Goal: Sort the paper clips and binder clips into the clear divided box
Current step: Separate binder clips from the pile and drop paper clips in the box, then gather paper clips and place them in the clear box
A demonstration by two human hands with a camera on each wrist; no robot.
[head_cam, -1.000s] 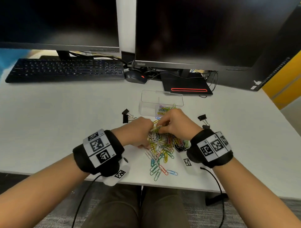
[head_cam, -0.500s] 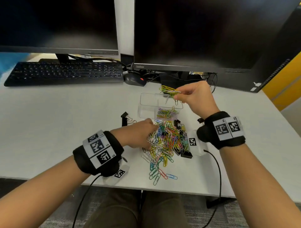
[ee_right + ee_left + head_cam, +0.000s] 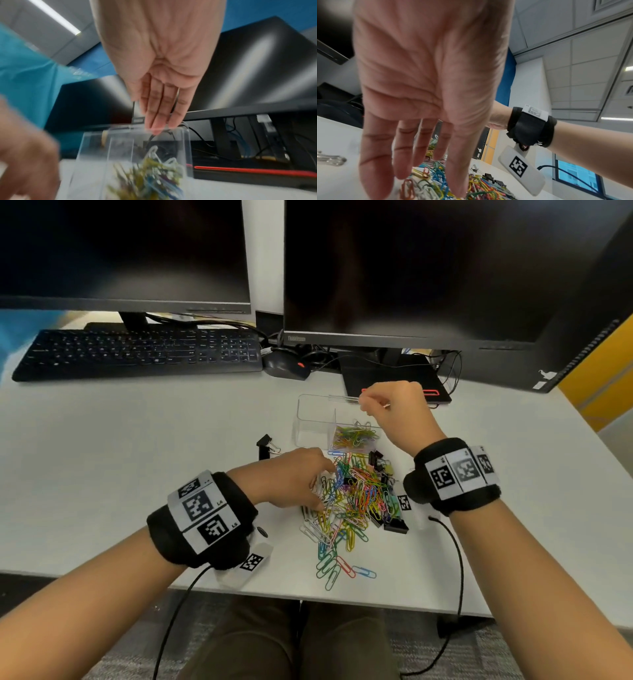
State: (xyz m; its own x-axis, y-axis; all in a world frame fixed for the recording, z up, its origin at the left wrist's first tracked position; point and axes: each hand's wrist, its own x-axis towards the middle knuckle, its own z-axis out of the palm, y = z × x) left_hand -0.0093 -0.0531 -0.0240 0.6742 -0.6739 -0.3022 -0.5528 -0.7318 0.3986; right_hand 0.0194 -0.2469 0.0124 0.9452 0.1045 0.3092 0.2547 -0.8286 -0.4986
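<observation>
Currently, head view: right hand [image 3: 394, 409] is poised above the clear divided box [image 3: 315, 419], fingers bunched; whether it holds anything I cannot tell from here. The box's right compartment holds a tangle of coloured paper clips [image 3: 356, 436]; the left compartment looks bare. Left hand [image 3: 294, 477] rests at the left edge of the loose clip pile [image 3: 352, 498] on the white desk [image 3: 137, 460], with black binder clips [image 3: 395, 525] mixed into the pile's right side and one [image 3: 265, 445] apart, left of the box. Left wrist view: left-hand fingers [image 3: 375, 155] are straight and relaxed, tips touching the pile, gripping nothing. Clips are thin bent wire, glossy coated, interlocking. Right wrist view (blurred): right hand's fingers [image 3: 159, 112] extended together over the thin transparent wall, apparently empty. Judgement: release low inside the right compartment so clips don't bounce out; pinch small bunches, since the wire loops snag and drag neighbours.
</observation>
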